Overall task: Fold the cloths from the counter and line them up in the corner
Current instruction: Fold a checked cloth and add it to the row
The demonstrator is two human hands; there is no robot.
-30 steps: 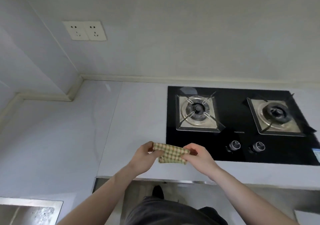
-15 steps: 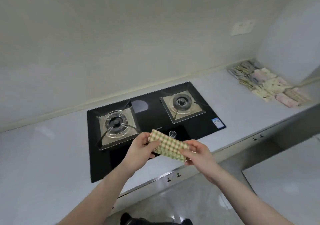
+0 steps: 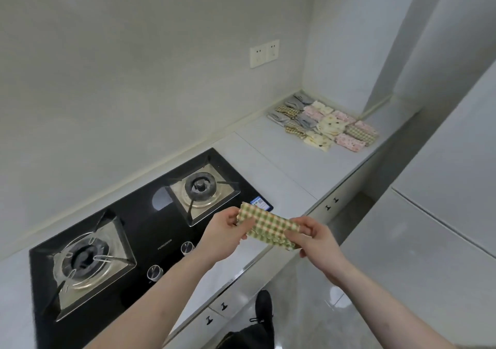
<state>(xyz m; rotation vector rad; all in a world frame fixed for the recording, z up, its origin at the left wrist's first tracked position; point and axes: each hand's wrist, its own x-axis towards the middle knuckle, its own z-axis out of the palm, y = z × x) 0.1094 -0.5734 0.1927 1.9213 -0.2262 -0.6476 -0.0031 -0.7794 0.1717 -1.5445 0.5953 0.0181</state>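
Observation:
A folded green-and-cream checked cloth point(image 3: 268, 225) hangs in the air over the counter's front edge, just right of the hob. My left hand point(image 3: 224, 234) pinches its left end and my right hand point(image 3: 316, 241) grips its right end. Far off in the counter's back right corner lie several folded cloths point(image 3: 324, 123) in rows: grey, checked, pink and cream patterned ones, laid side by side.
A black two-burner gas hob point(image 3: 139, 230) with knobs is set into the grey counter point(image 3: 281, 166) at left. A double wall socket point(image 3: 264, 53) sits above the counter. A white panel point(image 3: 442, 182) stands at right, across the floor aisle.
The view has swung right from the left corner to the hob and the right corner. Both hands keep hold of the checked cloth, now further right past the hob.

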